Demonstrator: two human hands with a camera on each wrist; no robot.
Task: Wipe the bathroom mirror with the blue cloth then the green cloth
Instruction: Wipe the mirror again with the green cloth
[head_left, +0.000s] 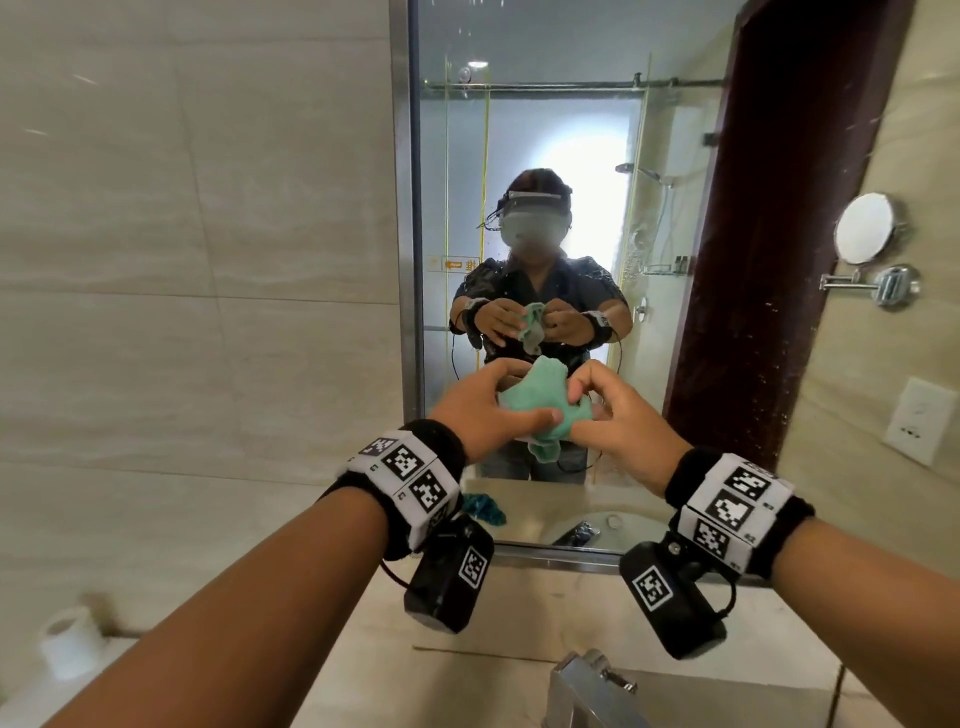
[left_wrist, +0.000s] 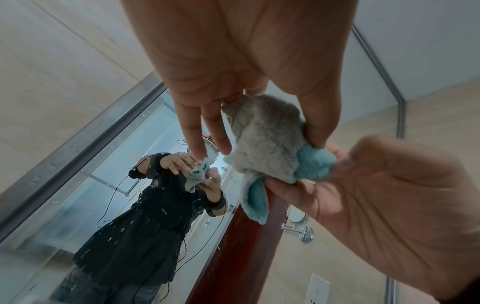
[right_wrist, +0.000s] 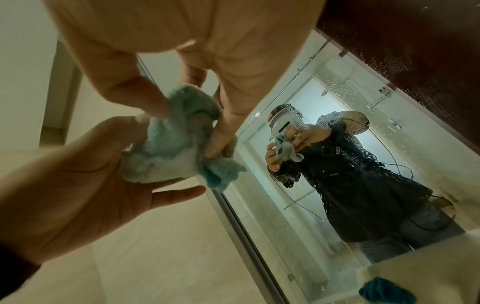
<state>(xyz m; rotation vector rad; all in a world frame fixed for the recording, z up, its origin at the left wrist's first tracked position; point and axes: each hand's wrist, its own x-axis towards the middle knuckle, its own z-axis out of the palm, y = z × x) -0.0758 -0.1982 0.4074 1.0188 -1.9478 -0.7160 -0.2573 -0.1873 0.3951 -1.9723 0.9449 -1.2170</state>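
A crumpled green cloth (head_left: 540, 400) with a grey back is held up between both hands, close in front of the bathroom mirror (head_left: 571, 130). My left hand (head_left: 519, 400) pinches it with the thumb on top; two fingers (left_wrist: 202, 144) stick out straight beside the green cloth (left_wrist: 267, 144). My right hand (head_left: 582, 410) pinches the green cloth (right_wrist: 171, 152) from the other side, and the left palm (right_wrist: 78, 185) lies under it. The blue cloth (head_left: 483, 508) shows low in the mirror by its bottom left corner, bunched on the counter. Water droplets speckle the glass.
A chrome faucet (head_left: 587, 680) stands below my wrists on the beige counter (head_left: 519, 613). A round swing-arm mirror (head_left: 865, 234) and a wall socket (head_left: 919, 421) are on the right wall. A white roll (head_left: 67, 644) sits at the lower left.
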